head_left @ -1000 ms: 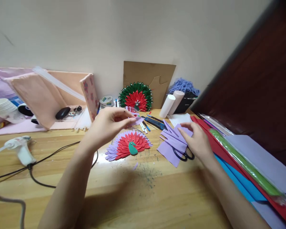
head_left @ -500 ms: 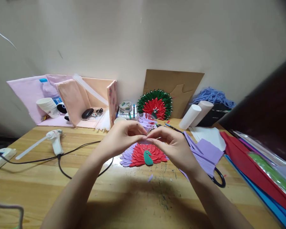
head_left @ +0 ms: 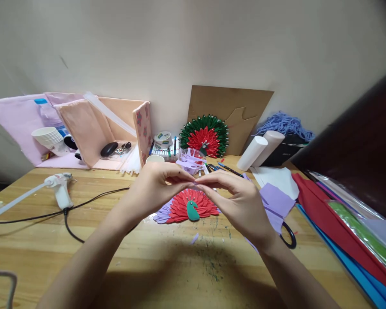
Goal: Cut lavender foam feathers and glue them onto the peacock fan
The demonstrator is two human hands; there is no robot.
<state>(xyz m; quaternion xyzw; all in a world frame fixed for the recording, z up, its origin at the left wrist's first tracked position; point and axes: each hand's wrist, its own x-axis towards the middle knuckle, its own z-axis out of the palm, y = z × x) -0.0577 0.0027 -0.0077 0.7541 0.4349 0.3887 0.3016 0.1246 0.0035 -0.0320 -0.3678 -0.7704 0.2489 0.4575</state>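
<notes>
My left hand (head_left: 156, 186) and my right hand (head_left: 239, 199) meet fingertip to fingertip above the table. Both are closed in a pinch on a small purple piece (head_left: 196, 185), mostly hidden by the fingers. Just beyond and below them lies a fan-shaped peacock craft (head_left: 185, 206) of red and purple petals with a green bird body. Beside my right hand are purple sheet scraps (head_left: 276, 199), partly covering scissors whose black handle (head_left: 288, 236) shows. A purple snippet (head_left: 194, 238) lies on the wood nearer me.
A white glue gun (head_left: 60, 191) with its cord stands at left. Fabric-covered boxes (head_left: 80, 128), markers (head_left: 164, 148) and a tub of purple scraps (head_left: 191, 159) line the back. A green-and-red peacock (head_left: 205, 137) leans on cardboard (head_left: 231, 103). White rolls (head_left: 252, 153) and coloured sheets (head_left: 341, 231) are at right.
The view has shifted slightly, so the table things sit further left and a little higher. Both hands keep their fingertip pinch, and less of the purple piece shows.
</notes>
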